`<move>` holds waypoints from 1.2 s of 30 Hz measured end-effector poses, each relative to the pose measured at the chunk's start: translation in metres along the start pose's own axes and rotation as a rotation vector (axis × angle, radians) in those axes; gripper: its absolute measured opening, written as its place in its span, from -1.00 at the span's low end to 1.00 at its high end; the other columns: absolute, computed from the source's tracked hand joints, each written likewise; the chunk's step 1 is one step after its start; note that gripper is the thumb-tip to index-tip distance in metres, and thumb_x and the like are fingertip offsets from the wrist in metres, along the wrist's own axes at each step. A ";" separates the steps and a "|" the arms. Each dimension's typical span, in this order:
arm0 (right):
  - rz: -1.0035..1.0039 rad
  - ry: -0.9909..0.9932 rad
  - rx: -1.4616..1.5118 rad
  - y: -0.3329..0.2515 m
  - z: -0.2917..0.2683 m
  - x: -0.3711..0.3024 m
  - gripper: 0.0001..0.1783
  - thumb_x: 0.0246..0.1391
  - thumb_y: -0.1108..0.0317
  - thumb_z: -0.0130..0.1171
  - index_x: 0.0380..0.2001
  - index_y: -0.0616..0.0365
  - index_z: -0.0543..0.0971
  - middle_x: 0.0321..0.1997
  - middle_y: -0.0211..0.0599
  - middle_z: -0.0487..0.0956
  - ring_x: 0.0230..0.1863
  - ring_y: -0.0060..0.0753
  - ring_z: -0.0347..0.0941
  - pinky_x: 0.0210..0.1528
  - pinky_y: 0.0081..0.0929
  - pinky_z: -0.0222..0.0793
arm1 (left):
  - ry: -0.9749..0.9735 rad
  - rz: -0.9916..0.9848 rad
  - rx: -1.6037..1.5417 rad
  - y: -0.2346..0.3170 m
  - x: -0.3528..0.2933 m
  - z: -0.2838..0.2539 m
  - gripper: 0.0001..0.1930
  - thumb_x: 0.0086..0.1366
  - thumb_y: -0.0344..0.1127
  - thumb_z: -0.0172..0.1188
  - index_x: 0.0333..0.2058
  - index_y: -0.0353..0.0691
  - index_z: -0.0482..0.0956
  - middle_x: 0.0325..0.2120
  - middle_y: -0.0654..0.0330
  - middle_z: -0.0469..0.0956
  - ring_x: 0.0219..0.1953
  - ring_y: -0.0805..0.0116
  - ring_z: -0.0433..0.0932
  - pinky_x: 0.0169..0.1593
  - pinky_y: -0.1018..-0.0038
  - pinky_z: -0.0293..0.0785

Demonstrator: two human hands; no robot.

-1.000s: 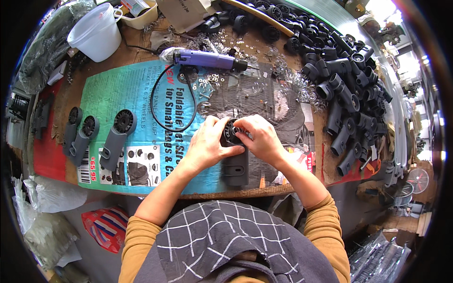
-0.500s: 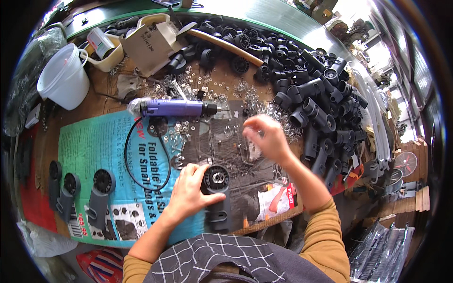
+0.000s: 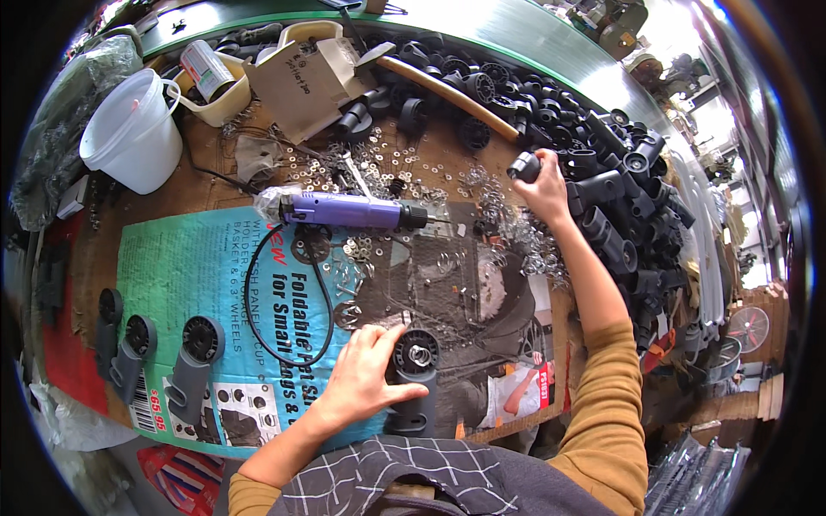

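Observation:
In front of me, a black plastic joint piece [image 3: 419,377] lies on the cardboard with its round ribbed head up. A small metal coil spring [image 3: 420,354] sits at the centre of that head. My left hand [image 3: 366,378] grips the piece from its left side, thumb across its neck and fingers beside the head. Farther off to the right, my right hand [image 3: 548,191] is closed on a black plastic part [image 3: 523,167] beside the heap. A purple power screwdriver [image 3: 348,211] lies on its side, its bit pointing right.
A large heap of black plastic parts [image 3: 602,185] fills the right and far side. Several joint pieces [image 3: 194,370] rest at left. Washers and springs [image 3: 495,206] are scattered mid-table. A white bucket [image 3: 133,142], a cream tub [image 3: 228,99] and a cardboard box [image 3: 305,90] stand far left.
My right hand has moved away to the heap's edge and now holds a black plastic part. The left hand stays on the joint piece. The whole view has shifted slightly.

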State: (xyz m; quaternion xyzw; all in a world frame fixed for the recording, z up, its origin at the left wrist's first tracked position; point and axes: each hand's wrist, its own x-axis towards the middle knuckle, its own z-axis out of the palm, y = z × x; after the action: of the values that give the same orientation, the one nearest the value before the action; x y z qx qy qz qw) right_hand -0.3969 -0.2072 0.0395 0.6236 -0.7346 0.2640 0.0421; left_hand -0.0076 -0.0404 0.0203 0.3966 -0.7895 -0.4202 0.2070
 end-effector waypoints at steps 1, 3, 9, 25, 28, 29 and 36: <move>0.115 -0.029 0.095 -0.012 -0.014 -0.023 -0.28 -0.21 0.22 0.37 0.01 0.17 0.26 -0.15 -0.05 0.49 -0.14 -0.16 0.51 -0.04 -0.36 0.42 | 0.006 0.007 -0.036 0.001 0.000 -0.002 -0.13 -0.06 0.13 0.46 0.14 -0.29 0.38 -0.12 -0.01 0.39 0.00 0.03 0.39 0.12 0.22 0.33; 0.181 -0.169 0.465 -0.043 -0.042 -0.080 -0.26 -0.18 0.46 0.38 0.09 0.15 0.23 -0.07 -0.25 0.48 -0.07 -0.47 0.46 -0.02 -0.49 0.40 | 0.057 -0.193 -0.406 0.004 0.003 -0.008 -0.36 0.14 -0.09 0.39 0.10 -0.35 0.43 -0.15 0.10 0.48 -0.12 0.31 0.50 -0.03 0.41 0.46; -0.027 -0.460 1.161 -0.144 -0.074 -0.216 -0.06 -0.23 0.65 0.40 0.20 0.05 0.12 0.25 -0.08 0.29 0.23 -0.30 0.30 0.24 -0.32 0.27 | -0.036 -0.275 -1.103 0.033 0.011 -0.003 -0.50 0.36 -0.30 0.16 0.19 -0.39 0.29 0.01 0.06 0.50 -0.01 0.37 0.53 0.02 0.47 0.50; 0.099 -0.311 0.665 -0.121 -0.095 -0.257 -0.63 -0.05 0.59 0.26 -0.14 0.21 0.41 0.18 -0.02 0.44 0.03 -0.17 0.50 0.07 -0.38 0.46 | 0.129 -0.055 -0.400 0.024 -0.019 -0.014 -0.41 0.19 -0.12 0.33 0.14 -0.22 0.43 -0.08 0.12 0.46 -0.04 0.37 0.39 0.07 0.38 0.36; -0.057 -0.390 0.320 -0.104 -0.076 -0.249 -0.65 0.01 0.54 0.24 -0.16 0.23 0.35 0.17 -0.06 0.47 0.00 -0.18 0.49 0.06 -0.31 0.39 | 0.088 -0.085 -0.038 0.012 -0.019 0.002 -0.17 -0.03 0.07 0.45 0.17 -0.23 0.41 -0.07 0.07 0.41 0.04 0.11 0.28 0.22 0.23 0.15; 0.101 -0.460 0.342 -0.104 -0.073 -0.247 -0.65 0.01 0.49 0.27 -0.18 0.22 0.35 0.14 -0.10 0.49 -0.03 -0.13 0.50 0.02 -0.29 0.39 | 0.124 -0.060 0.041 0.008 -0.018 0.009 -0.13 -0.05 0.09 0.45 0.19 -0.24 0.38 -0.02 0.01 0.39 0.07 0.07 0.26 0.22 0.23 0.19; -0.281 -0.432 0.554 -0.153 -0.085 -0.226 -0.56 -0.04 0.43 0.27 -0.02 0.16 0.49 0.05 -0.13 0.52 0.13 -0.06 0.37 0.21 -0.23 0.22 | 0.066 -0.103 0.078 -0.004 -0.014 0.019 -0.10 -0.12 0.13 0.46 0.17 -0.22 0.39 0.00 -0.01 0.40 0.10 -0.03 0.26 0.22 0.17 0.23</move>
State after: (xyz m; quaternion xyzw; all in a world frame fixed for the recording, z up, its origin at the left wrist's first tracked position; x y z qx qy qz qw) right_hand -0.2273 0.0196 0.0756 0.7475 -0.5345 0.3066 -0.2480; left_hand -0.0098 -0.0214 0.0062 0.4579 -0.7767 -0.3859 0.1952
